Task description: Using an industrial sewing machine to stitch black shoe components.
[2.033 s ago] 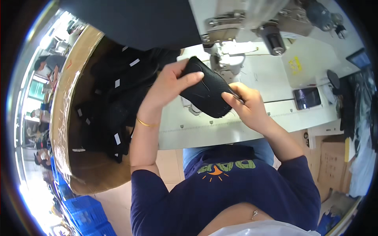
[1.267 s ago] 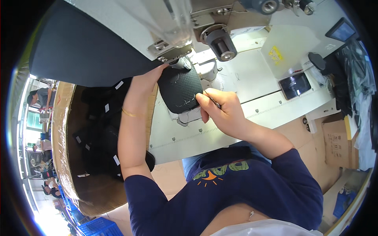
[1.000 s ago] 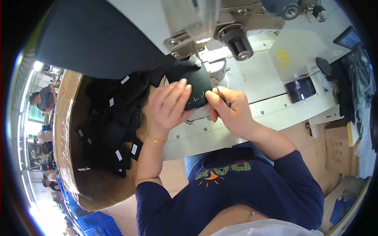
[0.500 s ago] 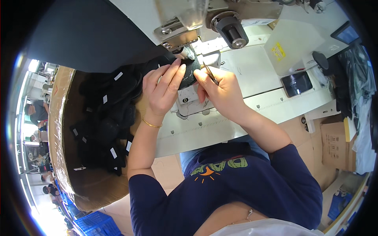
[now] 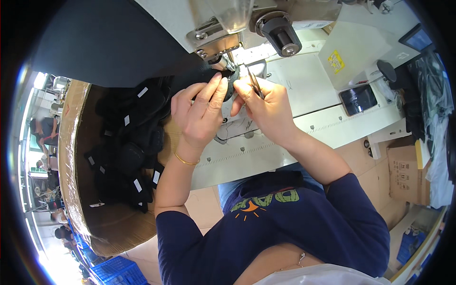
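Note:
My left hand (image 5: 202,111) presses its fingers on a black fabric piece (image 5: 231,85) just below the needle area of a sewing machine (image 5: 221,47). My right hand (image 5: 268,109) is closed around slim dark tweezers (image 5: 255,85), their tips pointing up toward the machine. Its thumb and index finger meet the fabric's right edge, close to my left fingertips. Part of the cloth is hidden beneath my left fingers. More black fabric (image 5: 190,78) stretches away on the left behind that hand.
A large cardboard box (image 5: 71,156) at left holds a heap of black fabric pieces (image 5: 128,142) with white tags. On the pale machine table (image 5: 304,85) lies a phone (image 5: 358,99). A blue crate (image 5: 118,270) stands on the floor; another carton (image 5: 406,173) is at right.
The fabric between my hands has shifted up and left, so a narrower strip shows and more table is visible below. My right hand has moved slightly, its tweezers turned more upright.

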The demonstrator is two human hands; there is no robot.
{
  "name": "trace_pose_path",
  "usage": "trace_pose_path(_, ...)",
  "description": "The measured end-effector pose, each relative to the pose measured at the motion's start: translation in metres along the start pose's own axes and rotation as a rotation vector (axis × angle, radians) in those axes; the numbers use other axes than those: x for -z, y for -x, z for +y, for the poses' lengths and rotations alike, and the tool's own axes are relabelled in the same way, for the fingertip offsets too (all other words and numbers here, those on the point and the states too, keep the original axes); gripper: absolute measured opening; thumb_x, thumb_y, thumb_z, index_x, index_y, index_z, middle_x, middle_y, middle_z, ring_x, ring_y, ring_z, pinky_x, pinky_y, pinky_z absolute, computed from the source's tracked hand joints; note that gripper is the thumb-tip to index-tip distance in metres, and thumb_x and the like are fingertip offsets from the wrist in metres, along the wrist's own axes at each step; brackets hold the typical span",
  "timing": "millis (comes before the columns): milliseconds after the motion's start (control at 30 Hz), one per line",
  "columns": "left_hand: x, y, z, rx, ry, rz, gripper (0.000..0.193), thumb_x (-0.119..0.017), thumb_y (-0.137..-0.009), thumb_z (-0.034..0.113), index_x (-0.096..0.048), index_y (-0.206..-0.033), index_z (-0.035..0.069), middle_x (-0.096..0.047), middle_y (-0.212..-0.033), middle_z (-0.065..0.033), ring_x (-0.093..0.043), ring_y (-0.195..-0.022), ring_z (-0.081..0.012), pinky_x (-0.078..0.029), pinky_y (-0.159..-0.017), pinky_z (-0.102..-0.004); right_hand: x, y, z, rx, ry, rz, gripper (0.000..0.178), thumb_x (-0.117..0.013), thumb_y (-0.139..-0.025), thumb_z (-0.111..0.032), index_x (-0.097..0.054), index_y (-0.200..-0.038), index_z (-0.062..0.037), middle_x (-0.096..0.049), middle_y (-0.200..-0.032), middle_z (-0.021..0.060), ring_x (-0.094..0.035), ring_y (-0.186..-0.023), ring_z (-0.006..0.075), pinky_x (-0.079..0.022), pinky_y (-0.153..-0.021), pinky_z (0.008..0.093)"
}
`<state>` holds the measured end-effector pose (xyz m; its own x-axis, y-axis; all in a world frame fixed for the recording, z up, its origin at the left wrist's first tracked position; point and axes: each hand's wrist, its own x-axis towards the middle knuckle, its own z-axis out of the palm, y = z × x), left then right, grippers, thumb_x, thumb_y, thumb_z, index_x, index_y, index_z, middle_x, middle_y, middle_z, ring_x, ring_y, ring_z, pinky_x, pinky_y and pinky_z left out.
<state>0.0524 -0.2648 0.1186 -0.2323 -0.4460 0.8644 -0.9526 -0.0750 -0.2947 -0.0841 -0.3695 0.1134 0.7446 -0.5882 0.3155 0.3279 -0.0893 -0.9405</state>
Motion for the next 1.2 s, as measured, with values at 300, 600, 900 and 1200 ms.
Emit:
trace_pose_path(300, 0.005, -0.023, 0.026, 0.006, -0.106, -0.072, 0.026, -0.07, -0.067, 0.01, -0.071, -0.091, 0.001, -0.07, -0.093, -0.0068, -0.062, -0.081, -0.0186, -0.045, -0.069, -0.0317, 0.007, -0.003, -0.008, -0.12, -0.086, 0.012, 0.032, -0.054, -0.099, -0.017, -0.064, -0.072, -0.0026, -0.061, -0.059, -0.0011, -0.045, -0.054, 0.0012, -0.035, -0.048, 0.022)
trace_pose_path(600, 0.005, -0.025, 0.034, 0.088, -0.155, -0.214, 0.036, -0.075, -0.075, 0.02, -0.067, -0.104, 0.002, -0.065, -0.099, -0.0069, -0.06, -0.089, -0.0224, -0.045, -0.077, -0.0352, 0.006, -0.001, -0.01, -0.099, -0.087, 0.014, 0.029, -0.055, -0.098, -0.017, -0.066, -0.077, -0.0012, -0.063, -0.061, 0.0002, -0.047, -0.056, 0.0014, -0.036, -0.047, 0.0226)
trace_pose_path(900, 0.03, -0.03, 0.063, 0.26, -0.379, -0.489, 0.036, -0.072, -0.078, 0.019, -0.062, -0.107, -0.001, -0.055, -0.097, -0.0111, -0.056, -0.087, -0.0267, -0.047, -0.074, -0.0371, 0.006, -0.002, -0.011, -0.095, -0.103, 0.002, 0.029, -0.056, -0.098, -0.018, -0.065, -0.076, -0.0017, -0.062, -0.062, 0.0004, -0.048, -0.056, 0.0026, -0.038, -0.05, 0.0226)
trace_pose_path(1200, 0.022, -0.027, 0.06, 0.109, -0.042, -0.218, 0.027, -0.067, -0.073, -0.003, -0.062, -0.098, -0.008, -0.06, -0.099, -0.0176, -0.06, -0.089, -0.0308, -0.054, -0.073, -0.0367, 0.019, -0.002, -0.005, -0.178, -0.069, -0.011, 0.032, -0.058, -0.097, -0.017, -0.062, -0.069, -0.0023, -0.056, -0.059, -0.0014, -0.046, -0.056, 0.0032, -0.036, -0.049, 0.0233)
